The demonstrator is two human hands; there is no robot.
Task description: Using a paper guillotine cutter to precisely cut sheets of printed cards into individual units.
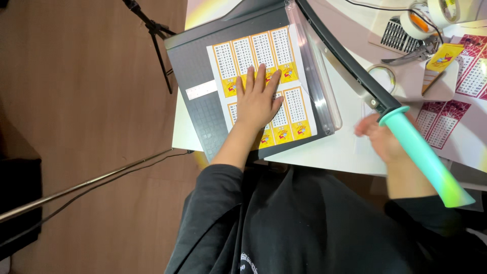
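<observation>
A dark grey paper cutter (203, 109) lies on a white table (324, 149). On its board rests a white sheet printed with several yellow and orange cards (291, 104). My left hand (257, 99) lies flat on that sheet, fingers spread. The cutter's blade arm (345, 61) is raised, ending in a mint green handle (423, 157) that crosses in front of my right arm. My right hand (380, 139) is blurred just left of the handle, over the table, and I cannot tell whether it holds anything.
Right of the cutter lie red and pink printed card sheets (446, 119), a yellow card (444, 57), tape rolls (423, 18), a clear tape ring (383, 76) and metal scissors (413, 55). A tripod leg (157, 48) and a metal pole (86, 185) stand over the brown floor at left.
</observation>
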